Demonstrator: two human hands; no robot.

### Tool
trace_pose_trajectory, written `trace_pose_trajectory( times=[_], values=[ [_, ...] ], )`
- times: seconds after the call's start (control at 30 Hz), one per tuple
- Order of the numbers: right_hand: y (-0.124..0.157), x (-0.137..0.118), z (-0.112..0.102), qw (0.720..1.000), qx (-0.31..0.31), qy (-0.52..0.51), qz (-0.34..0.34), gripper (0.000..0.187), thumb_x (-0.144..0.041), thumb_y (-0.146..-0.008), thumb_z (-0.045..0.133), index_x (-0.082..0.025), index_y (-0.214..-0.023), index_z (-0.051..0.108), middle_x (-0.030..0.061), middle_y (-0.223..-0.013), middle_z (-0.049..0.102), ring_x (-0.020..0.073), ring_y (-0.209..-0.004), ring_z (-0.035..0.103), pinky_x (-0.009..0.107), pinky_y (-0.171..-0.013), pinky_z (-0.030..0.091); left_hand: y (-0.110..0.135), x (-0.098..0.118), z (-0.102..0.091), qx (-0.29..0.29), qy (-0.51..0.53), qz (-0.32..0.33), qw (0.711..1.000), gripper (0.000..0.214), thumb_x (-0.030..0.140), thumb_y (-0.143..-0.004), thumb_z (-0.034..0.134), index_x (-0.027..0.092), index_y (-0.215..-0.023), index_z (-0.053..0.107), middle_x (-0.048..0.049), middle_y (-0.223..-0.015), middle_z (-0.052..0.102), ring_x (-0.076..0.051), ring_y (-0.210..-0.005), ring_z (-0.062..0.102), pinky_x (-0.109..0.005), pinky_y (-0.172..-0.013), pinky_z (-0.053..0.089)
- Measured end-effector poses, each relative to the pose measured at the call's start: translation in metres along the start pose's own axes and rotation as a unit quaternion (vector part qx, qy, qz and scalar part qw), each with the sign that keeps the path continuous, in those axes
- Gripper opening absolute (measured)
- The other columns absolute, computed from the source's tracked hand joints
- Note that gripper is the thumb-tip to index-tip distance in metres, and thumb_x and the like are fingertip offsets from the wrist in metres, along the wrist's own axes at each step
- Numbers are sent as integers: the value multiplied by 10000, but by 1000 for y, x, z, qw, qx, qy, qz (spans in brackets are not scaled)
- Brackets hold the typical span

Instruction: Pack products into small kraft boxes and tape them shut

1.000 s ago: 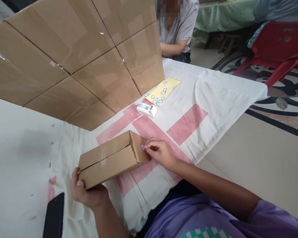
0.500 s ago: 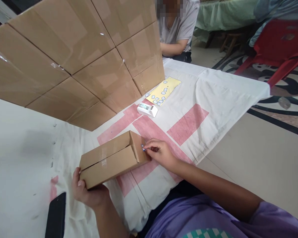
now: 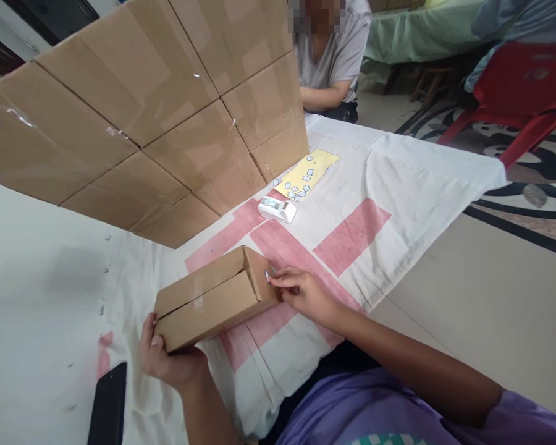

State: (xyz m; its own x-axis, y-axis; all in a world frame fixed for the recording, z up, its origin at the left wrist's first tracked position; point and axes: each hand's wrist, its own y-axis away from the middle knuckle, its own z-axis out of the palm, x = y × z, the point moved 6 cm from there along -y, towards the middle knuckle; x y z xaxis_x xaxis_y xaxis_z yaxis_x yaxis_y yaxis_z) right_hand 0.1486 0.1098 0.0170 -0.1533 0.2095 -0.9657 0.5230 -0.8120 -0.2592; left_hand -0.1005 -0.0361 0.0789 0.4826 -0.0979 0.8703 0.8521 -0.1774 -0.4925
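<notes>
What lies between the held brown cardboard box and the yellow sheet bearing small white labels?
In the head view, a small white boxy device, nearer the yellow sheet than the cardboard box; pink-patched white cloth beneath.

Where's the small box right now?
Head view: the small box is below and left of centre, its left end in the left hand, the right hand at its other end.

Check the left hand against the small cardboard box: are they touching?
Touching. The head view shows the left hand cupped against the left end of the small cardboard box, with no gap where the digits meet its edge.
</notes>
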Motion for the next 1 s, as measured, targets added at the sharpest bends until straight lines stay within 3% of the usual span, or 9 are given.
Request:
trace_pose_trajectory(
  times=[0.13, 0.23, 0.37, 0.53, 0.8, 1.0],
  values=[
    [6, -2, -2, 999, 33, 31, 19, 440, -1, -793, 536, -213, -1073, 801, 77, -1103, 690, 166, -922, 661, 272, -731, 513, 0, -4, 0, 2, 13, -12, 1000, 558, 286, -797, 405, 92, -1259, 650, -104, -1306, 655, -283, -1280, 570, -462, -1124, 427],
    [4, -2, 1, 998, 47, 30, 14, 554, 6, -789, 515, -236, -1235, 737, 74, -1166, 666, 159, -930, 656, 276, -752, 528, 0, -4, -1, -2, 22, -14, 1000, 560, 291, -808, 412, 96, -1279, 642, -102, -1322, 646, -273, -1267, 577, -447, -1124, 429],
    [3, -2, 10, 999, 20, 25, -2, 696, 36, -766, 484, -273, -1368, 648, 77, -1219, 614, 176, -1050, 629, 302, -851, 535, -1, -4, -3, -21, 21, -17, 999, 528, 296, -807, 449, 119, -1256, 663, -84, -1328, 646, -265, -1283, 561, -436, -1158, 396],
    [9, -3, 15, 998, -34, 46, -9, 873, 37, -748, 510, -291, -1552, 422, 108, -1316, 531, 198, -1131, 593, 317, -893, 537, -3, -5, -5, -31, 40, -39, 998, 494, 297, -798, 485, 131, -1217, 687, -83, -1315, 664, -273, -1288, 561, -464, -1177, 367],
    [24, -17, 13, 997, -37, 64, 8, 864, -3, -746, 539, -356, -1530, 452, 95, -1324, 546, 235, -1206, 580, 349, -951, 532, 0, -7, -7, -50, 16, 4, 999, 410, 385, -748, 551, 208, -1072, 729, -68, -1242, 681, -341, -1291, 550, -504, -1114, 445],
    [38, -25, 16, 997, -30, 61, 28, 911, -33, -695, 588, -338, -1541, 441, 104, -1285, 542, 239, -1093, 615, 347, -889, 548, -3, -17, -10, -66, 33, 18, 997, 416, 396, -694, 605, 232, -1052, 741, -63, -1202, 703, -373, -1295, 548, -551, -1129, 431]
  ],
)
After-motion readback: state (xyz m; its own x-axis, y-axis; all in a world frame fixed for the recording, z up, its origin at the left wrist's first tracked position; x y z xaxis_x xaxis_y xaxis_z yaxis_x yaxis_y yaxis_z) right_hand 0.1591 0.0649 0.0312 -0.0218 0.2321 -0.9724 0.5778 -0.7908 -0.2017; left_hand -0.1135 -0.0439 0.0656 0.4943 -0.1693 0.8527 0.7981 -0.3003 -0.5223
